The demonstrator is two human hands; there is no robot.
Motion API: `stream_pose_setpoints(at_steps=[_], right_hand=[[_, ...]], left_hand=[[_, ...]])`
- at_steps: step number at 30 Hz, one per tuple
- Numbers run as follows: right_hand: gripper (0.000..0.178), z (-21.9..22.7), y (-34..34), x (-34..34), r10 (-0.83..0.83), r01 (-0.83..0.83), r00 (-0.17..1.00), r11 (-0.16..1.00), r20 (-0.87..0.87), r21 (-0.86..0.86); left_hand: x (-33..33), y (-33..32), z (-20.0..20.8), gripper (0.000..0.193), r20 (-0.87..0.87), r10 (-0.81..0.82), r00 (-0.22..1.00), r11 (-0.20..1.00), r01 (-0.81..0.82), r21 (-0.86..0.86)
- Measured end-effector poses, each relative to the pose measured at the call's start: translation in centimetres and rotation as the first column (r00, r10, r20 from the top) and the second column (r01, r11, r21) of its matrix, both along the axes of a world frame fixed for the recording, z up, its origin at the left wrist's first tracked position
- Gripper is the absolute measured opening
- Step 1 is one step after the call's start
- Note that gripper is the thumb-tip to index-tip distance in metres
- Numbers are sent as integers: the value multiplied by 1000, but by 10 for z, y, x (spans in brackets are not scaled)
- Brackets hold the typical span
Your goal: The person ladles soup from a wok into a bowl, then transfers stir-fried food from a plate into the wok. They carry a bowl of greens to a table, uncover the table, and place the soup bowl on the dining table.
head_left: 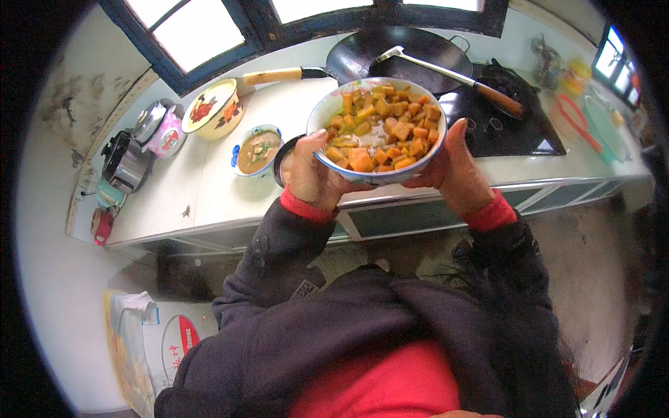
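Between my two hands is a white bowl (pixel 327 167) with a blue rim, raised in front of the counter. Diced orange and yellow vegetables (pixel 394 129) in some liquid fill it. My left hand (pixel 313 171) grips the bowl's left side, thumb at the rim and fingers beneath. On the opposite side my right hand (pixel 460 174) does the same, its thumb pointing up beside the rim. The undersides of the fingers are partly hidden by the bowl. Behind it, a dark wok (pixel 355 52) sits on the black stove, with a wooden-handled spatula (pixel 446 76) lying across it.
A smaller bowl of brownish soup (pixel 255 161) stands on the white counter (pixel 216 181), near a yellow flowered enamel basin (pixel 214 111). A rice cooker (pixel 127 164) is at the far left. The glossy black stove (pixel 516 132) and a red-handled strainer (pixel 578 125) are to the right.
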State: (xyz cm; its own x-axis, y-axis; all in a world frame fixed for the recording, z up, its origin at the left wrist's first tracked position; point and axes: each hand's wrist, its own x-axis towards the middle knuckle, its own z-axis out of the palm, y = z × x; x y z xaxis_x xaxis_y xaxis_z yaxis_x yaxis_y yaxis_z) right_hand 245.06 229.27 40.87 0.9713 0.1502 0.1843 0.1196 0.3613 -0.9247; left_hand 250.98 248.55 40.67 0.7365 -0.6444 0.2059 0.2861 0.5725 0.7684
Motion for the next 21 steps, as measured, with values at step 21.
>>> stream_pose_setpoints(at_steps=[21], right_hand=[[29, -118, -405, 56, -680, 678, 609, 713, -408, -177]], left_hand=[[263, -200, -4, 60, 294, 481, 826, 804, -549, 227]])
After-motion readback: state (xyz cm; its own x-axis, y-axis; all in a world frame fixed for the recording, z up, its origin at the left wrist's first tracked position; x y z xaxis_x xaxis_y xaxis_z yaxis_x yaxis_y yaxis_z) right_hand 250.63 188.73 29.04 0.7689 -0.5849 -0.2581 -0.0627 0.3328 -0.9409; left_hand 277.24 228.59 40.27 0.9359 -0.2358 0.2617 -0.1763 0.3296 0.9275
